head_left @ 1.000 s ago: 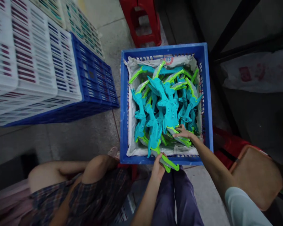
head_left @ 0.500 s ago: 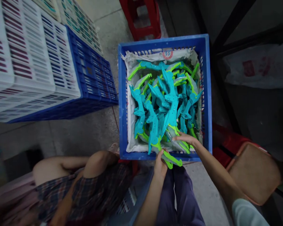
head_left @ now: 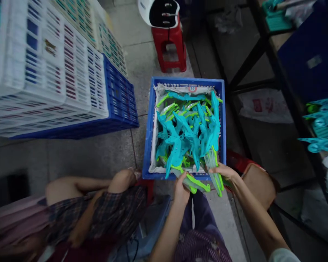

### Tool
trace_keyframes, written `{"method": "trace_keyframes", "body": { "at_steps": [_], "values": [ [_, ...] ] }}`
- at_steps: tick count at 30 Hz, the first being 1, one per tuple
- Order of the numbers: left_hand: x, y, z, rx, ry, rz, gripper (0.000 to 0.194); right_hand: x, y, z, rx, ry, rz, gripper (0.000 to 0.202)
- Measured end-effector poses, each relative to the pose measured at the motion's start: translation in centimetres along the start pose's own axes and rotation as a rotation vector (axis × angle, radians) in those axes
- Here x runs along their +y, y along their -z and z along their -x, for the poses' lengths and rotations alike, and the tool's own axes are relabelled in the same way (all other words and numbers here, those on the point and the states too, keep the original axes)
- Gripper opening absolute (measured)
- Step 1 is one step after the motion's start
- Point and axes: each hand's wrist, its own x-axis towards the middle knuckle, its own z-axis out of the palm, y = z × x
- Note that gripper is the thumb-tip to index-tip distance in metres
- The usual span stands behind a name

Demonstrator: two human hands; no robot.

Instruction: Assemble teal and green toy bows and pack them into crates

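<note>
A blue crate (head_left: 148,145) lined with white sacking holds several teal parts with lime-green and clear ends. At its near edge, my left hand (head_left: 182,186) is closed around the green-and-clear end of one teal part (head_left: 175,149), whose teal body lies over the pile. My right hand (head_left: 223,171) grips the green-and-clear end of another teal part (head_left: 214,134) at the crate's near right corner. That part stretches along the right side of the crate, and its end sticks out past the rim.
White and blue slatted crates (head_left: 79,80) are stacked at the left. A red stool (head_left: 173,51) stands beyond the crate. A person in plaid shorts (head_left: 117,207) sits at the lower left. To the right are a dark frame, more teal parts (head_left: 324,123) and a brown-topped seat (head_left: 258,183).
My right hand has closed on a part's end and shifted it right and outward over the near rim. My left hand keeps its hold. The view has shifted, showing more on the right.
</note>
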Motion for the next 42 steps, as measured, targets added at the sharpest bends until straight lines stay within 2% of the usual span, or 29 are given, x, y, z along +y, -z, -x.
{"method": "trace_keyframes", "body": {
  "at_steps": [3,6,10,14,18,23,26,30,33,35,39,41,42],
  "values": [
    [1.7,-0.3,2.0,-0.058,0.05,-0.075,0.029,-0.5,-2.6,2.4,0.051,-0.05,-0.043,0.063],
    [1.9,0.8,4.2,-0.094,-0.044,-0.175,0.034,-0.9,-4.4,4.7,0.055,-0.025,-0.015,0.066],
    [-0.6,2.7,6.9,-0.13,-0.254,-0.293,0.051,-0.9,-5.4,7.8,0.015,0.078,0.072,0.068],
    [-3.9,2.7,9.1,-0.191,-0.467,-0.285,0.055,-1.1,-5.9,10.7,-0.015,0.141,0.161,0.07],
    [-8.4,2.2,12.9,-0.22,-0.621,-0.211,0.063,-0.4,-5.2,15.9,-0.054,0.209,0.193,0.078],
    [-17.5,4.0,20.8,-0.216,-0.647,-0.079,0.069,3.6,-2.1,26.8,-0.147,0.262,0.304,0.087],
    [-22.4,5.2,25.5,-0.251,-0.636,-0.054,0.066,5.8,-0.7,33.4,-0.15,0.296,0.377,0.083],
    [-26.0,7.0,30.4,-0.355,-0.667,-0.082,0.069,8.2,-0.6,40.1,-0.114,0.354,0.417,0.075],
    [-27.6,9.2,33.0,-0.447,-0.699,-0.084,0.074,11.0,-1.7,44.1,-0.086,0.442,0.444,0.07],
    [-28.7,11.5,34.6,-0.483,-0.73,-0.092,0.071,13.8,-2.9,46.5,-0.066,0.475,0.492,0.065],
    [-30.5,18.3,38.7,-0.534,-0.761,-0.087,0.059,20.4,-6.6,51.0,-0.084,0.516,0.579,0.06],
    [-31.0,22.4,41.1,-0.504,-0.768,-0.065,0.05,23.2,-9.0,53.0,-0.129,0.53,0.627,0.057],
    [-31.2,24.4,42.4,-0.454,-0.77,-0.035,0.046,24.4,-10.4,54.0,-0.167,0.535,0.659,0.054]
  ]
}}
